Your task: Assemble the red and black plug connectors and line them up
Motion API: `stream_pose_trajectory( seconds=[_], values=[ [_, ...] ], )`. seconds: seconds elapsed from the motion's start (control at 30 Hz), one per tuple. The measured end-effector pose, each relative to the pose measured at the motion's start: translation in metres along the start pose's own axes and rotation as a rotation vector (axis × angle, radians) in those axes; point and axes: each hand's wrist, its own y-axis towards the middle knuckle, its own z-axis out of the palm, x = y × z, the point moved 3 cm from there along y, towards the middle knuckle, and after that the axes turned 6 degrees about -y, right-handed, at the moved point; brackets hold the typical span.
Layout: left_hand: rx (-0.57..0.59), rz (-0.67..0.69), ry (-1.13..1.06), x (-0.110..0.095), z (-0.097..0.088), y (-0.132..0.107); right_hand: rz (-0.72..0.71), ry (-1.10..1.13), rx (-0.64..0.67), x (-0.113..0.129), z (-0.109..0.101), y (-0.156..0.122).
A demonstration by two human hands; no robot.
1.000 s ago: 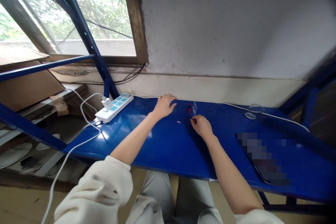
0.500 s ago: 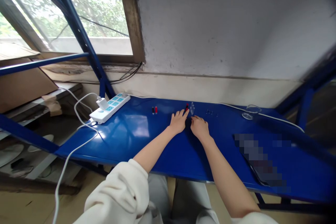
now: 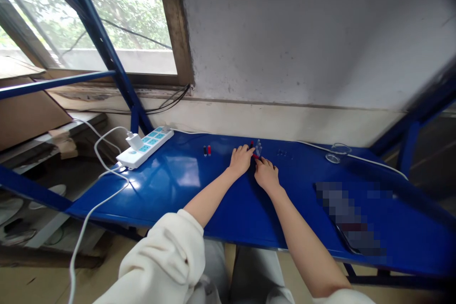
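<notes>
My left hand [image 3: 241, 159] is over the blue table [image 3: 228, 216], fingers bent, its fingertips at one end of a small red tube-like piece [image 3: 255, 156]. From the other side my right hand [image 3: 267, 174] pinches the same piece, so it lies between the two hands. Just beyond the fingers stand a small red-and-black piece [image 3: 251, 144] and several clear small pieces [image 3: 258, 145]. Off to the left, a black small tube [image 3: 204, 151] and a red small tube [image 3: 209, 150] stand side by side. The fingers partly hide the held piece.
A white power strip [image 3: 145, 148] with a plugged-in adapter [image 3: 134, 141] and cable lies at the left. Several tiny clear pieces [image 3: 283, 153] lie right of the hands. Farther right are a clear round item [image 3: 333, 157] and a dark flat pixelated object [image 3: 347, 221].
The red piece now shows between my hands. My left index finger, stretched out before, has drawn in, and my right fingers have come to the piece. The view has shifted slightly.
</notes>
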Motion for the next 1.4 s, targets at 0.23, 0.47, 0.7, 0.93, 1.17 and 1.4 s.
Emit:
stream_pose_trajectory(
  seconds=[0.23,0.47,0.7,0.93,1.17,1.4],
  values=[
    [0.075,0.079,0.009,-0.006,0.008,0.0,0.003,0.009,0.016,0.002,0.0,0.0],
    [0.154,0.124,0.024,-0.007,0.012,0.007,-0.013,0.07,-0.057,0.002,-0.011,-0.002],
    [0.23,0.126,0.039,-0.009,0.001,0.004,0.11,0.038,-0.271,-0.013,-0.018,0.001],
    [0.367,0.124,0.016,-0.005,-0.007,-0.002,0.097,-0.056,-0.168,-0.02,-0.003,0.01],
    [0.427,0.115,0.032,0.006,-0.02,-0.018,0.033,-0.076,-0.175,-0.017,-0.008,0.006],
    [0.284,-0.071,-0.146,0.033,-0.025,-0.04,-0.037,-0.04,-0.158,-0.014,-0.008,0.006]
  ],
)
